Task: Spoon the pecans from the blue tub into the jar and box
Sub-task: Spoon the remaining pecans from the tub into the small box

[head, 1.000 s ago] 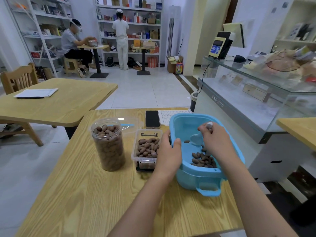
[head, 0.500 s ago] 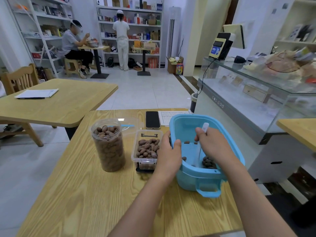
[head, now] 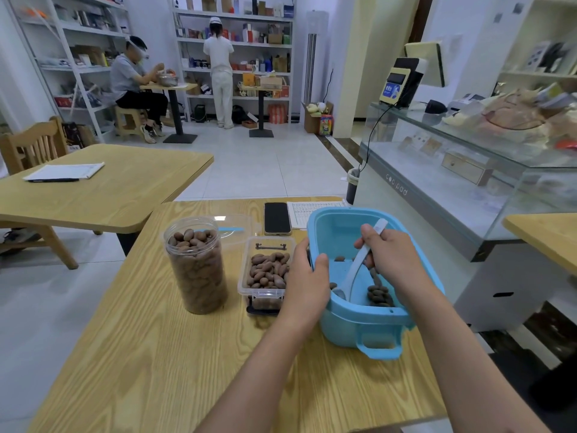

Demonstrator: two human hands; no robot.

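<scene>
Loose pecans scooped at lower right of frame

The light blue plastic tub (head: pixel 368 320) was steadied at its rim by left-hand fingers (head: pixel 307 276); the white plastic spoon (head: pixel 359 264) was gripped mid-handle by the right hand (head: pixel 395 257). Hard brown pecans (head: pixel 379 295) were judged light, prone to rolling.

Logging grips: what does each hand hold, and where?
Right hand grips the white spoon by its handle; left hand holds the blue tub rim.

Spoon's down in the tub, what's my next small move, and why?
Probably draw the spoon toward the pecans heaped at the blue tub's near wall; its bowl looks empty, and the left hand grips the rim.
</scene>
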